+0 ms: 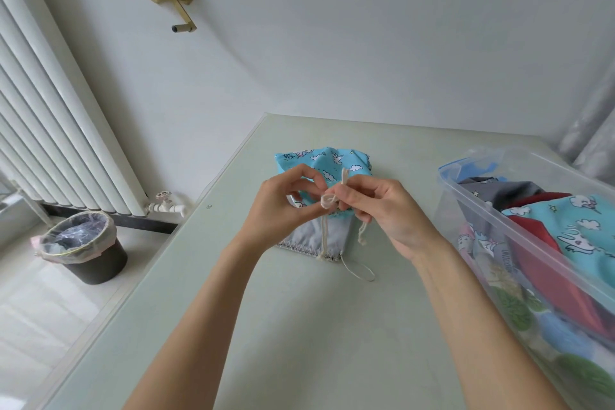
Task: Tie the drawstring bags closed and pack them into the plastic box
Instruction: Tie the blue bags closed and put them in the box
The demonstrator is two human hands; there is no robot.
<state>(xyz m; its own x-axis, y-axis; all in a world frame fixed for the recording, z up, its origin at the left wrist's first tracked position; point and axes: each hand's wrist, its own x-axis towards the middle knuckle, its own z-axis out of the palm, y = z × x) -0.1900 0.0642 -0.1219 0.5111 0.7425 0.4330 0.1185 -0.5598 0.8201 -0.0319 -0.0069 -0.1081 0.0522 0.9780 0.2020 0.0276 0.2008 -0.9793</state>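
1. Left hand [283, 206]: fingers curled, thumb and forefinger pinching the cream cotton drawstring cord [327, 201] where it forms a small loop. Palm faces right, raised a little above the table.
2. Right hand [382, 206]: fingertips pinching the same cord just right of the loop; one cord end stands up between the fingers. Both hands meet at the cord, nearly touching.
3. Judgement: knot is mid-tie. A loop exists but does not look drawn tight; which pass of the knot this is, I cannot tell.
4. Directly beneath the hands: turquoise cloth drawstring bag with white cloud-and-unicorn print [329, 160], lying on the pale green table top [266, 326]. Its neck looks gathered under the fingers; pale grey lining fabric shows below the hands, nearer the camera. Loose cord tails with knotted ends trail toward the camera, one lying in a curl on the table.
5. To the right, near but apart from this bag: clear plastic storage box [499, 226], open-topped. Inside are several cloth bags already packed: another turquoise cloud-print one on top, red and dark grey ones, green-leaf print lower down. Exact count not readable.
6. Progress estimate: most bags appear packed; only this one is visible outside the box. Remaining: tighten knot, place bag in box.
7. Periphery: white radiator and lined black bin on the floor, left.
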